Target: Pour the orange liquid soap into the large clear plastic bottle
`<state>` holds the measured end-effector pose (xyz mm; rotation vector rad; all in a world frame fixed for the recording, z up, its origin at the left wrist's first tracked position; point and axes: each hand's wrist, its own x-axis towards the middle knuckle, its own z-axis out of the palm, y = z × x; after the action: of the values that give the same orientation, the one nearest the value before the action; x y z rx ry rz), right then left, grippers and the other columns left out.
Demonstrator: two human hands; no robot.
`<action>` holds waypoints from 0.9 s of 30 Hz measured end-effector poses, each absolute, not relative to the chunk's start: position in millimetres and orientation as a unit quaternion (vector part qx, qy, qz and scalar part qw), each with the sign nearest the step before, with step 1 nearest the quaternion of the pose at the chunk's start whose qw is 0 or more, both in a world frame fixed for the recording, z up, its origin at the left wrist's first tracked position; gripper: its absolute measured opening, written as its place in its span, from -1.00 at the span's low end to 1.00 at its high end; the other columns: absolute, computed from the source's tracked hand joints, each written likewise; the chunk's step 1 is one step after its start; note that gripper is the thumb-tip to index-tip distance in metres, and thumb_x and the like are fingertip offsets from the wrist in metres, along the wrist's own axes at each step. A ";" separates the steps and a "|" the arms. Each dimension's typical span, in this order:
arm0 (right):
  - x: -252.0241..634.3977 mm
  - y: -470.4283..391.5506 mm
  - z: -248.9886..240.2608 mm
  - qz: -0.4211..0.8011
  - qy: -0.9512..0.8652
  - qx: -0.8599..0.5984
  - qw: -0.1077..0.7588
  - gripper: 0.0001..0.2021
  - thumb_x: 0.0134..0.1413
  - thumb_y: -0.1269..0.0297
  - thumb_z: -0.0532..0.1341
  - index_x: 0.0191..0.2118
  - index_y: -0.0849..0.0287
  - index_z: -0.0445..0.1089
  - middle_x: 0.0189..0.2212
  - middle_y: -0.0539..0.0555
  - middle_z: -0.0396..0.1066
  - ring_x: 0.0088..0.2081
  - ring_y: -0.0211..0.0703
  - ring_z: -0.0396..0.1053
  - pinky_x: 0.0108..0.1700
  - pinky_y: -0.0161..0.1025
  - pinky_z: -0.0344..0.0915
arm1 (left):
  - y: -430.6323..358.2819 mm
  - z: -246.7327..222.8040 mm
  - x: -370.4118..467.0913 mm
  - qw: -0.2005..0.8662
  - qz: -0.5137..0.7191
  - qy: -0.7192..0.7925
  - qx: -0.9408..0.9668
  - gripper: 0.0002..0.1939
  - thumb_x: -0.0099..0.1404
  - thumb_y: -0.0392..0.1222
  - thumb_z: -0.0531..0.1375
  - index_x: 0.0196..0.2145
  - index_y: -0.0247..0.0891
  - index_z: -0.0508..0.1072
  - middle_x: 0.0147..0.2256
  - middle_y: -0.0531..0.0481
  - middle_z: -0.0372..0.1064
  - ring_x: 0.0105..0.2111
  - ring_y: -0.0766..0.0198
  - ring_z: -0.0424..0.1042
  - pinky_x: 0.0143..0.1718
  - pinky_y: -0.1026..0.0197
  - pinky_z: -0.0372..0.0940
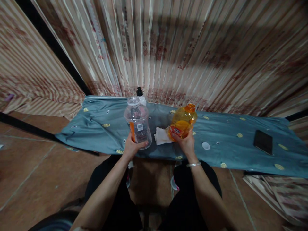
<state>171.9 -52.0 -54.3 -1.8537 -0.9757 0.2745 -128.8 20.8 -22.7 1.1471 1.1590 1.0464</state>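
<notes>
My left hand (132, 148) is wrapped round the lower part of a clear plastic bottle (139, 117), which has an uncapped wide neck and an orange strip on its label. In my right hand (186, 142) is a bottle of orange liquid (183, 120) with a red label, tilted a little to the right, its mouth uncapped. Between the two bottles a folded white tissue (162, 136) lies on the cloth, its right end hidden by the orange bottle. A round white cap (206, 146) lies to the right of my right hand.
Behind the clear bottle stands a bottle with a black top (139, 92), mostly hidden. A dark phone-like slab (263, 141) lies farther right on the blue patterned cloth (223, 138). A pleated curtain (168, 48) hangs behind. Black poles (55, 48) run along the left.
</notes>
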 end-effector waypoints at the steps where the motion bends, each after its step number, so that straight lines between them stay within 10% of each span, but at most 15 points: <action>1: 171.8 -52.3 -55.8 0.106 -0.403 -0.766 0.490 -0.07 -0.10 -0.58 0.52 0.17 0.01 0.39 -0.06 0.31 0.77 -0.05 0.42 0.75 -0.08 0.12 0.63 | 21.3 -22.1 -127.8 0.572 0.448 0.488 0.484 -0.02 -0.33 0.08 0.74 0.06 -0.15 0.55 0.04 -0.18 0.80 0.13 -0.28 0.79 0.28 -0.26 0.63; 27: 161.6 -51.1 -49.7 0.169 -0.419 -0.758 0.470 -0.23 -0.03 -0.39 0.59 0.10 0.01 0.42 -0.06 0.30 0.79 0.06 0.46 0.76 0.02 0.17 0.67 | 11.3 -21.6 -122.6 0.574 0.430 0.483 0.502 -0.03 -0.36 0.02 0.76 0.02 -0.14 0.55 -0.04 -0.09 0.73 0.07 -0.22 0.71 0.31 -0.22 0.51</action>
<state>161.6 -51.1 -49.7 -1.8577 -1.0255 0.4136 -122.6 11.3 -21.6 1.1765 1.1329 1.0076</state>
